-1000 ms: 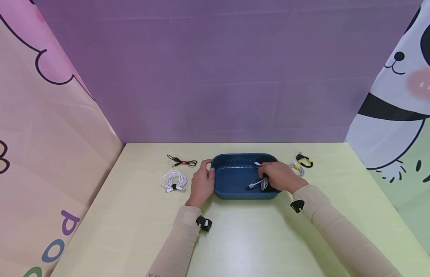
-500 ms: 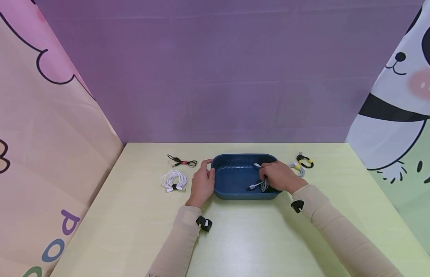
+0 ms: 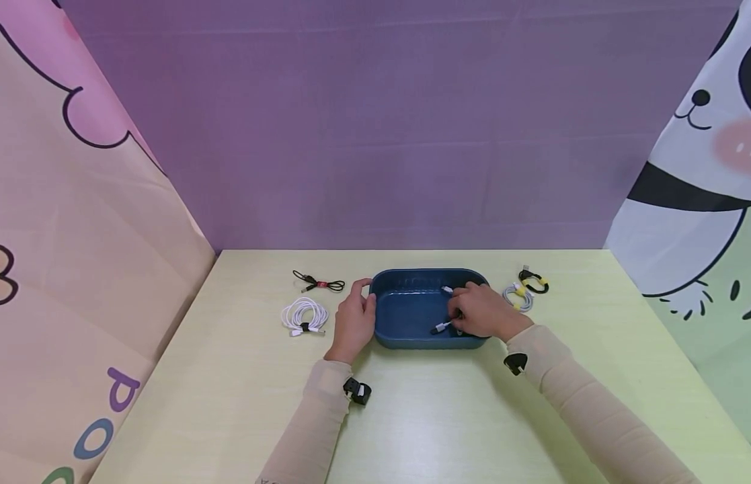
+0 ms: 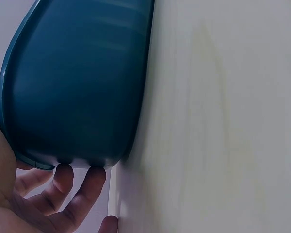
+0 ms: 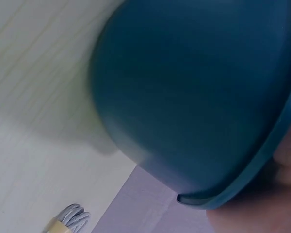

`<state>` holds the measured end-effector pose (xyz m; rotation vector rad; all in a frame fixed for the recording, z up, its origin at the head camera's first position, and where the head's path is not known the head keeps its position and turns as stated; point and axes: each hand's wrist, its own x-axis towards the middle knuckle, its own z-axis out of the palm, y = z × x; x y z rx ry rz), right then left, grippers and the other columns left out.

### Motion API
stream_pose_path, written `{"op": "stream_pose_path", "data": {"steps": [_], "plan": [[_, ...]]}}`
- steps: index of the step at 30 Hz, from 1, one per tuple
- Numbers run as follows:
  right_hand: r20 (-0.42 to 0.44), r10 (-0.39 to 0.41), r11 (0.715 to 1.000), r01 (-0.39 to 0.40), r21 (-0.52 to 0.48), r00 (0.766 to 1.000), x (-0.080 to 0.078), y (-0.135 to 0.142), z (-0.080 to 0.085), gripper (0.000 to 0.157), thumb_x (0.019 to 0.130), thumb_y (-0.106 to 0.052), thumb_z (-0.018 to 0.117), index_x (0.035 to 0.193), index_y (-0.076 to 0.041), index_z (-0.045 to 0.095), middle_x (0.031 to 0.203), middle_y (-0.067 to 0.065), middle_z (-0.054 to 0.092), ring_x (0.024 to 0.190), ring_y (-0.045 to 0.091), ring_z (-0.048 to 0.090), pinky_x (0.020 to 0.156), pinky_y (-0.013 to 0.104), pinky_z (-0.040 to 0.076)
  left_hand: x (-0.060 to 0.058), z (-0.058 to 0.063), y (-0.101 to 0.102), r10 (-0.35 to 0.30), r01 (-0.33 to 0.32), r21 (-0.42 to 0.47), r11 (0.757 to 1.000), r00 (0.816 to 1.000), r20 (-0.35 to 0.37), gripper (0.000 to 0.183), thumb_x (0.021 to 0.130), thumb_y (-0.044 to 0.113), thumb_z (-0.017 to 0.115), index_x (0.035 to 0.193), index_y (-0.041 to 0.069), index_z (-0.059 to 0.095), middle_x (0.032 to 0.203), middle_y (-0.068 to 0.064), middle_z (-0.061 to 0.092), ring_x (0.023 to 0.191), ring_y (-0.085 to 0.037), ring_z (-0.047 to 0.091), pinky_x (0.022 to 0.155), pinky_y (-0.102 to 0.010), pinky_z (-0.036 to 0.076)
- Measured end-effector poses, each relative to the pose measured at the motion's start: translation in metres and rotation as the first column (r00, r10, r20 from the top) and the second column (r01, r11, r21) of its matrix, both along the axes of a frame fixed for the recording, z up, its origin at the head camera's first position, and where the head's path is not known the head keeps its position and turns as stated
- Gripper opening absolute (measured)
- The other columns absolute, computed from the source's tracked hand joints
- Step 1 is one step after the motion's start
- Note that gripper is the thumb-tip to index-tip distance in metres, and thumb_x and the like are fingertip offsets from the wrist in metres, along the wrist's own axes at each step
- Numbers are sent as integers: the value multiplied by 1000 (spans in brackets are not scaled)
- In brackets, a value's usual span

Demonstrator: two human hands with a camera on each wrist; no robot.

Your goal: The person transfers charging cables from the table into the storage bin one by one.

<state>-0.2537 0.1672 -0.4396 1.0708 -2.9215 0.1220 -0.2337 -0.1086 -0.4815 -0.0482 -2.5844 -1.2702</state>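
A blue plastic bin [image 3: 411,316] sits near the back of the table. My left hand [image 3: 353,319] holds its left end, several fingertips [image 4: 92,179] against the outer wall and the thumb at the rim. My right hand [image 3: 484,310] reaches over the right end into the bin. Its curled fingers grip a bundled cable [image 3: 442,327], whose light plug with a dark tip pokes out to the left; the rest is hidden under the hand. Another white plug [image 3: 448,290] shows by the knuckles. In the right wrist view, the bin's outer wall [image 5: 194,97] covers the fingertips.
Left of the bin lie a black cable with a red tie [image 3: 322,284] and a coiled white cable [image 3: 317,314] with a black strap. To the right are a grey cable coil [image 3: 525,306] and a black cable [image 3: 539,291], both with yellow ties. A purple backdrop [image 3: 411,134] stands behind.
My right hand has shifted slightly left inside the bin and now covers more of the bundled cable. More of the grey coil on the right shows. My left hand stays put.
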Motion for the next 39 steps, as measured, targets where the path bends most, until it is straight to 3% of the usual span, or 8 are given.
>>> {"op": "stream_pose_path", "data": {"steps": [5, 15, 22, 27, 33, 39], "plan": [[22, -4, 1000, 4, 8, 1000, 2, 0, 1, 12, 89, -13, 73, 82, -24, 75, 91, -3, 67, 78, 19, 47, 70, 36, 39, 0, 0, 0, 3, -3, 0, 1000, 1000, 12, 36, 106, 19, 54, 142, 15, 54, 79, -7, 61, 62, -17, 52, 58, -30, 40], [20, 5, 998, -6, 63, 1000, 1, -1, 1, 15, 90, -13, 71, 79, -23, 73, 90, -1, 67, 77, 19, 48, 73, 39, 42, 1, -4, -3, 8, -8, 10, 1000, 1000, 13, 36, 106, 19, 54, 142, 15, 54, 77, -7, 59, 61, -17, 50, 57, -29, 40], [-36, -17, 989, 22, 145, 999, -2, -3, 0, 17, 91, -17, 69, 75, -19, 72, 86, 0, 69, 79, 23, 53, 76, 42, 44, 0, -4, -2, 2, -2, 12, 1000, 1000, 12, 36, 106, 18, 54, 142, 14, 53, 77, -7, 59, 61, -17, 50, 57, -29, 39], [-59, -35, 988, 44, 151, 998, 2, -2, 3, 19, 93, -17, 67, 74, -20, 72, 84, 0, 69, 79, 24, 51, 80, 44, 43, 0, -3, -1, -4, 3, 7, 1000, 1000, 11, 36, 106, 18, 54, 142, 14, 53, 78, -7, 59, 61, -16, 50, 57, -29, 39], [-40, -53, 994, 57, 90, 998, 4, 0, 3, 23, 95, -14, 64, 73, -21, 65, 80, -2, 64, 76, 22, 44, 76, 40, 37, -1, -3, 0, -1, 1, 6, 1000, 1000, 14, 36, 106, 18, 54, 142, 14, 53, 78, -7, 60, 61, -17, 50, 57, -29, 40], [-62, -53, 993, 46, -108, 997, 5, 4, 2, 13, 93, -10, 65, 85, -17, 72, 89, -1, 67, 80, 20, 47, 76, 42, 42, -1, -2, 0, -5, 5, 6, 1000, 1000, 12, 36, 106, 18, 54, 142, 14, 53, 77, -7, 58, 61, -17, 49, 57, -29, 39]]}}
